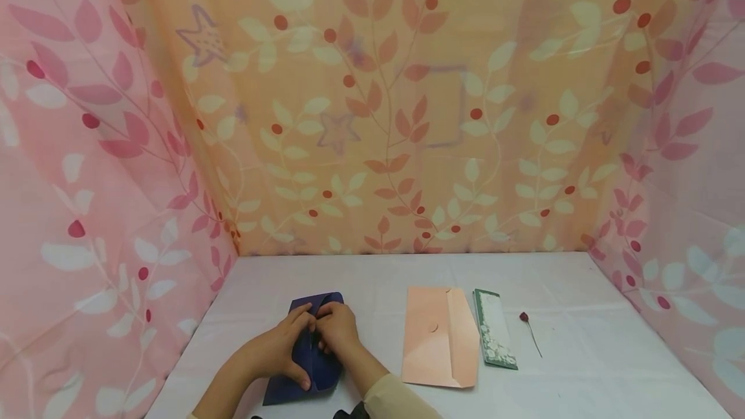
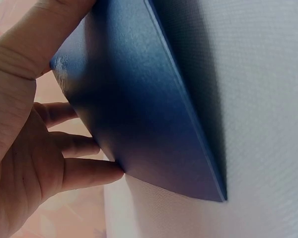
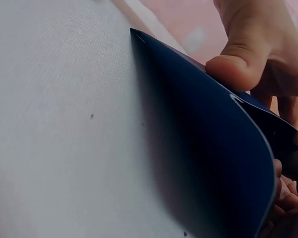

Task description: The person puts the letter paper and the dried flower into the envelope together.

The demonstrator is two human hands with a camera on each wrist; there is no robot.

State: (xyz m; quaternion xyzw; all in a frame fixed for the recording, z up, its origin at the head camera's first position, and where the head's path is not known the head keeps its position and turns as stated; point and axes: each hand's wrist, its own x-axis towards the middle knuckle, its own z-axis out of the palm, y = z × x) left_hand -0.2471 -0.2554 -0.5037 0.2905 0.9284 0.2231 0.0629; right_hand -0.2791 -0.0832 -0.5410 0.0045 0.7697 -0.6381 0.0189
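Observation:
A dark blue envelope (image 1: 285,388) lies tilted on the left part of the table, its flap raised toward the right. My left hand (image 1: 279,346) grips it, thumb on the front near the mouth and fingers at the far edge. In the left wrist view, the fingertips (image 2: 114,168) meet the envelope's edge. My right hand (image 1: 339,327) has its fingers bent at the envelope's mouth, close to the left fingertips. The right wrist view shows curled right fingers (image 3: 287,198) partly hidden behind the blue flap (image 3: 243,163).
Right of the hands lies a peach envelope (image 1: 427,348) with its flap unfolded. Beside it are a green-and-white floral card (image 1: 493,328) and a small dried red flower (image 1: 524,317) on a thin stem. Patterned curtains (image 1: 378,102) enclose the white table (image 1: 582,290) at the back and sides.

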